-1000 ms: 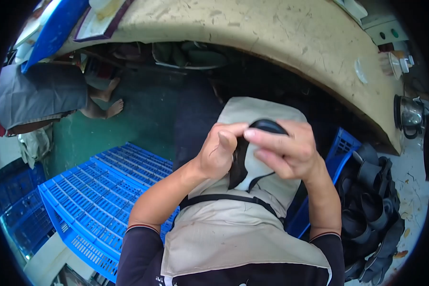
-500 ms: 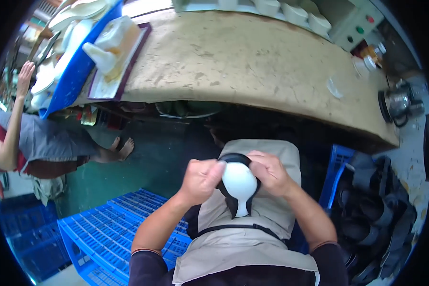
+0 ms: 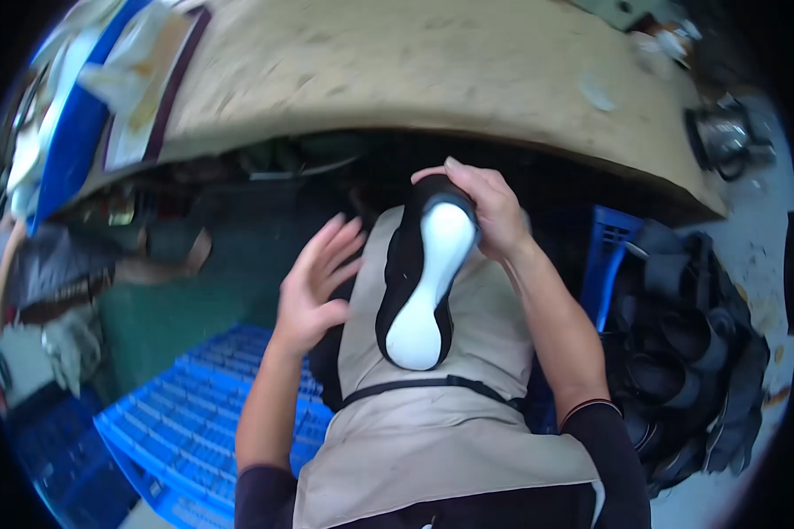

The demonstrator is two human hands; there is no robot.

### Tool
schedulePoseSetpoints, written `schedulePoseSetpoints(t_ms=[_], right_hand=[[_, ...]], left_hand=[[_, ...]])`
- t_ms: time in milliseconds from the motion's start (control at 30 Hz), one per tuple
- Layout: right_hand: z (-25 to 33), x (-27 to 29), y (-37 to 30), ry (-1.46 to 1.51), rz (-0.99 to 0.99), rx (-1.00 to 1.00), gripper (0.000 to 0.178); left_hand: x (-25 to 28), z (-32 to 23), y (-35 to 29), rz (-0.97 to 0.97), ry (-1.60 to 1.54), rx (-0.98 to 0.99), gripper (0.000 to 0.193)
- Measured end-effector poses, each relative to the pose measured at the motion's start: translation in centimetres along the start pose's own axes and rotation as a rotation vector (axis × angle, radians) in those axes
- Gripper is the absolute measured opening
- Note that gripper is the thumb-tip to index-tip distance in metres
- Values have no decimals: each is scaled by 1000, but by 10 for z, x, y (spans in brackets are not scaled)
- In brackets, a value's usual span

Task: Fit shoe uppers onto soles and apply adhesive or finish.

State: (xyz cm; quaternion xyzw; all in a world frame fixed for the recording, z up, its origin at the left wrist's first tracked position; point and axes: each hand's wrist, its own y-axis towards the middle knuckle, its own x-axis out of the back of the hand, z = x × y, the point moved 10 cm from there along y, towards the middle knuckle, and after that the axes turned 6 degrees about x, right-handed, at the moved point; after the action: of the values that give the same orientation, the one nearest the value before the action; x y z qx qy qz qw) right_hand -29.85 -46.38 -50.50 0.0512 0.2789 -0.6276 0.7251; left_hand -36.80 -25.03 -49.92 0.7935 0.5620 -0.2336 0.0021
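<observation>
Head view: hands apart, right clamped on black shoe, left splayed alongside

Left hand raised, fingers spread, right hand curled

The desk sweeps in a bowed band across the top of the frame, its tan surface scuffed and marked; I can see a shallow purple-rimmed tray lying on it at upper left, just beside a blue bin at that end, and a small clear scrap toward the upper right. Below it, the green floor spreads at left, with a blue slatted crate standing at lower left, while the pale floor along the right edge carries scattered brownish bits.
</observation>
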Motion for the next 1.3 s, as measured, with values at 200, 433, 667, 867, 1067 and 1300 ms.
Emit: schedulePoseSetpoints(t_ms=[200,433,667,867,1067,1300], right_hand=[[-65,-66,-2,-34,95,-146,50],[-121,-78,-22,-47,223,-41,55],[-149,-107,-47,-561,256,169,59],[-146,-113,-48,-509,339,143,60],[-101,-117,1,-160,266,-83,60],[-120,-90,-25,-427,393,9,56]], left_hand=[[8,-11,11,58,291,136,127],[34,13,-5,38,359,187,129],[81,47,-40,-42,322,223,125],[101,46,-52,-84,180,89,127],[72,18,-25,-81,15,-6,130],[62,47,-26,-61,191,17,129]])
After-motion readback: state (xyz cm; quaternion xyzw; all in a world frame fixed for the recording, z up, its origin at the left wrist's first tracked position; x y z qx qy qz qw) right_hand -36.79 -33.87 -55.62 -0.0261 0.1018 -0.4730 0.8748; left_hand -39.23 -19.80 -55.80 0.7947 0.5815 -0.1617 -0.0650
